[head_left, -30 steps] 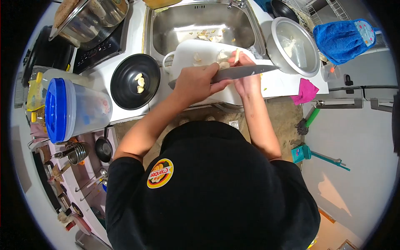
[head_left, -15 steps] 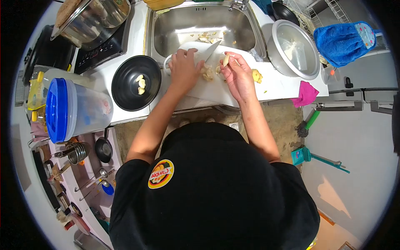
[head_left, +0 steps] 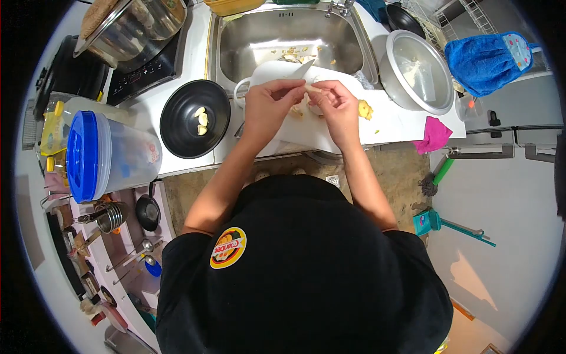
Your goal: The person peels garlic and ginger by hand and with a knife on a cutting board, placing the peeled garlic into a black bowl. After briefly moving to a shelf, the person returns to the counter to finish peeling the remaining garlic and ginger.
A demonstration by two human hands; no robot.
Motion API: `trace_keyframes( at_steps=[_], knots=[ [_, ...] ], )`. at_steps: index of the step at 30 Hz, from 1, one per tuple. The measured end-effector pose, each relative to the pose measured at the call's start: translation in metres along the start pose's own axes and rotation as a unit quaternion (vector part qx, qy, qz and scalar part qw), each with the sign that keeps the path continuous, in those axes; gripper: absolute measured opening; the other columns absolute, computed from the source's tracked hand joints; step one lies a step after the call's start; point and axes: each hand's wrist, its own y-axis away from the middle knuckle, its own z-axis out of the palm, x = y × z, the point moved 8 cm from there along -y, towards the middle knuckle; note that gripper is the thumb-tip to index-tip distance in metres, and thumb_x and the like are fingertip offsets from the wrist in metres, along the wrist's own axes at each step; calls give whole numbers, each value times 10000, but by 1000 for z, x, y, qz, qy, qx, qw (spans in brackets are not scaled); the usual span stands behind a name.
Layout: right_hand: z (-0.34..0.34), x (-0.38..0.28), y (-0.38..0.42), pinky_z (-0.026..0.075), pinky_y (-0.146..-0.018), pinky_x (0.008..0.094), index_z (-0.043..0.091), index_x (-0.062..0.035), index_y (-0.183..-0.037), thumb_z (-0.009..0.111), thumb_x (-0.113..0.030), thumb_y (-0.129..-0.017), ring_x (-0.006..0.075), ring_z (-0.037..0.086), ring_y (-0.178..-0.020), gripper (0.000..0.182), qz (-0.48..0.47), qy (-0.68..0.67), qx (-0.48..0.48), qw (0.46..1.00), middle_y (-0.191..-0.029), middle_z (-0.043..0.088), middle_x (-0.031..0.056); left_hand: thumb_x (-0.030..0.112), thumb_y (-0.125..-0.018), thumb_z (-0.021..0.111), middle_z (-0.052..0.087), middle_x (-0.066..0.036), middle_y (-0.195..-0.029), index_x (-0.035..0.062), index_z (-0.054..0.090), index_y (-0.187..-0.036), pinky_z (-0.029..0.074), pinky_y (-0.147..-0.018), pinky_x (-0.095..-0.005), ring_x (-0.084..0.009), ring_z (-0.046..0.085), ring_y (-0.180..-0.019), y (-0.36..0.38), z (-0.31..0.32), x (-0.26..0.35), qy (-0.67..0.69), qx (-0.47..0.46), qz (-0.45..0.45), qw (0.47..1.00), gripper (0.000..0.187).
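Over the white cutting board (head_left: 303,137), both hands meet at a garlic clove (head_left: 312,88). My left hand (head_left: 270,112) pinches one end between thumb and fingers. The other end is in the fingertips of my right hand (head_left: 338,111). Behind my left hand lies a knife (head_left: 303,69), its blade tip towards the sink; the hand covers much of it. Garlic skins on the board are partly hidden by the hands. A black bowl (head_left: 177,133) on the left holds several peeled cloves (head_left: 202,119). Right of my right hand sits a piece of ginger (head_left: 365,110).
The steel sink (head_left: 247,56) with scraps lies behind the board. A grey basin (head_left: 433,97) and pink cloth (head_left: 434,134) are on the right. On the left stand a blue-lidded plastic container (head_left: 127,154), an induction cooker (head_left: 141,75) and a large pot (head_left: 144,26).
My left hand has risen from the board beside the knife and joined my right hand at the clove. My right hand has turned slightly inwards, still holding the clove.
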Motion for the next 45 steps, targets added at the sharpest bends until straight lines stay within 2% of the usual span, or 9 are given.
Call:
trace_keyframes(
  at_steps=[4,7,10,16,19,24,28,34,45],
  knots=[
    [-2,-21,7,525,-692,214,654,6,-966,639,44,-843,104,641,-836,129,-104,71,55,990,-909,669,70,122,-884,662,704,-76,-899,-38,680,-1056,535,-719,-241,-103,661,-813,-3,1,-1,67,-40,-30,996,236],
    [-1,-40,11,527,-672,213,667,-2,-950,647,49,-831,99,644,-810,131,-214,218,74,949,-868,674,65,108,-851,664,685,-115,-953,4,672,-1092,538,-766,-313,-185,670,-850,-7,-6,-9,-73,-53,-34,995,262],
    [-16,-21,6,530,-671,221,663,-3,-970,642,39,-839,98,646,-782,139,-127,235,86,960,-851,676,67,127,-775,684,636,-166,-1014,65,629,-1164,508,-841,-398,-303,637,-916,2,-16,0,-517,34,136,844,398],
    [-24,11,0,522,-672,234,636,10,-1021,605,-31,-898,105,641,-754,133,-4,70,54,996,-852,672,75,160,-694,703,598,-200,-1057,95,549,-1233,479,-861,-448,-367,596,-960,-7,-28,-46,-505,-15,-23,863,565],
    [-24,22,-4,516,-693,241,617,12,-1039,594,-76,-923,107,627,-730,148,30,-27,27,999,-819,660,64,148,-725,671,602,-172,-1031,101,552,-1233,508,-774,-398,-293,627,-851,-10,-30,-47,-467,-23,15,884,523],
    [-13,37,-4,488,-719,256,576,3,-1074,570,-112,-947,114,595,-765,172,68,-179,-23,981,-842,628,49,138,-810,563,582,-64,-831,41,555,-1198,472,-580,-279,-122,558,-627,-11,-21,-48,-175,-86,-72,978,400],
    [2,34,-2,451,-693,253,563,5,-1082,554,-128,-955,121,575,-811,184,87,-251,-81,961,-918,609,51,239,-879,554,533,-6,-720,32,586,-1088,393,-482,-238,-75,484,-550,-10,-8,-39,-6,-135,-134,982,296],
    [16,24,1,412,-669,239,562,3,-1091,554,-159,-956,106,524,-763,211,89,-284,-142,944,-925,608,48,512,-839,654,601,-48,-743,-2,647,-994,400,-567,-271,-98,512,-639,-7,5,-9,-157,-117,-20,980,537],
    [17,18,3,400,-654,238,556,20,-1103,557,-157,-954,96,504,-737,232,96,-287,-156,940,-931,616,55,447,-859,654,605,-77,-664,-8,672,-915,404,-564,-293,-106,512,-601,-4,11,0,-151,-113,74,979,460]
  ],
)
